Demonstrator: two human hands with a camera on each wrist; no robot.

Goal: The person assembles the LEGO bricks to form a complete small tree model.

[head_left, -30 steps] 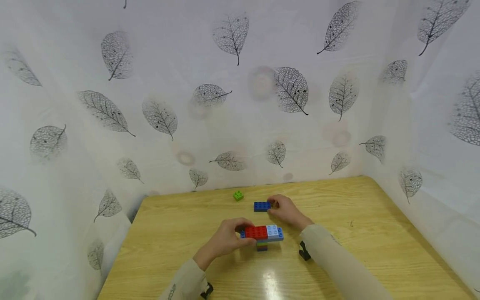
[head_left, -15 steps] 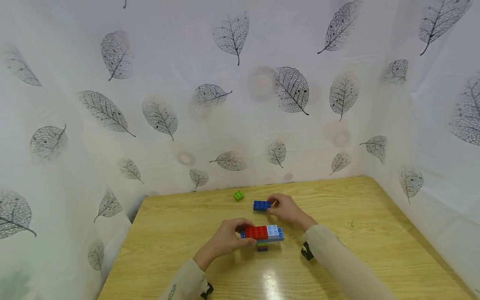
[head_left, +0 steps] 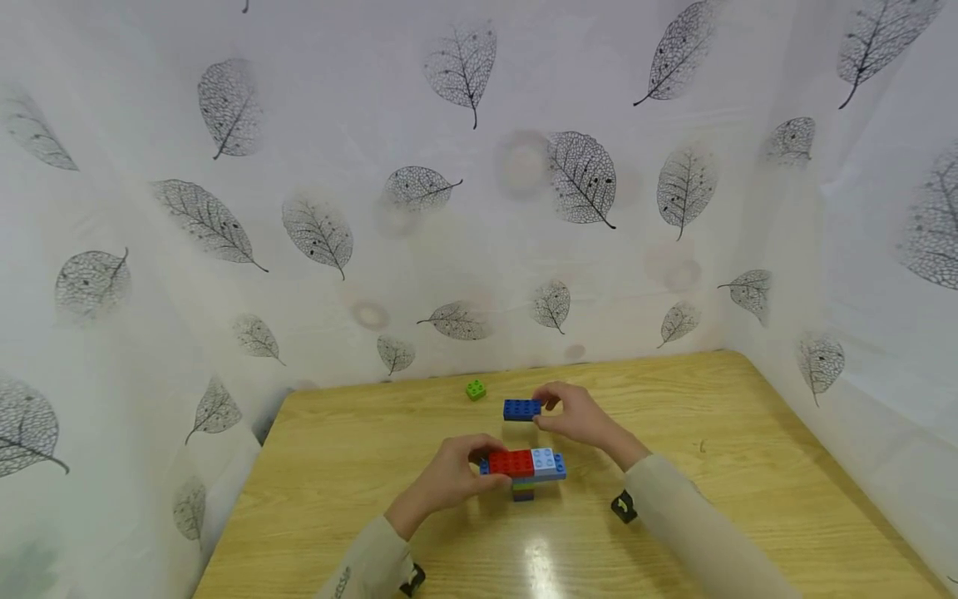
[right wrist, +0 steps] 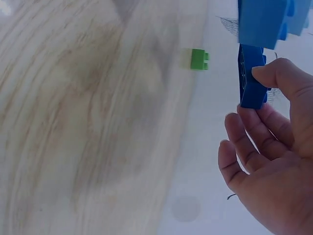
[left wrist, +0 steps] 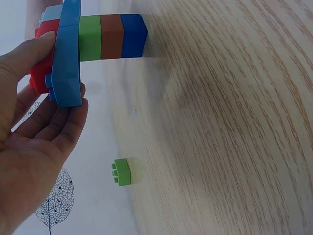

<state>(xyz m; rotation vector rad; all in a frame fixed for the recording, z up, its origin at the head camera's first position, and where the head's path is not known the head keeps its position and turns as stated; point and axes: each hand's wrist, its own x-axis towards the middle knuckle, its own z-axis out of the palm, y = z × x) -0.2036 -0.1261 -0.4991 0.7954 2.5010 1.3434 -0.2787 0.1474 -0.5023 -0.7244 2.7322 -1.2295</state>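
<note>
My left hand point(head_left: 451, 477) grips the left end of a toy brick build, thumb in front and fingers behind. Its top layer is a red brick point(head_left: 511, 463) beside a light blue brick point(head_left: 543, 460), both on a long blue brick point(left wrist: 67, 63). Below these runs a narrow column of a green brick point(left wrist: 90, 38), a brown brick point(left wrist: 112, 36) and a blue brick point(left wrist: 133, 36). Behind the build, my right hand point(head_left: 580, 413) pinches a dark blue brick point(head_left: 521, 408) by its right end, studs up and raised off the table.
A small green brick point(head_left: 476, 389) lies near the back edge of the wooden table point(head_left: 359, 474). Behind and beside the table hangs a white curtain point(head_left: 479, 249) with a leaf print. Each wrist carries a black strap piece point(head_left: 624, 506).
My right hand has lifted the dark blue brick off the table, moving it slightly up and left. The left hand and the build stay in place.
</note>
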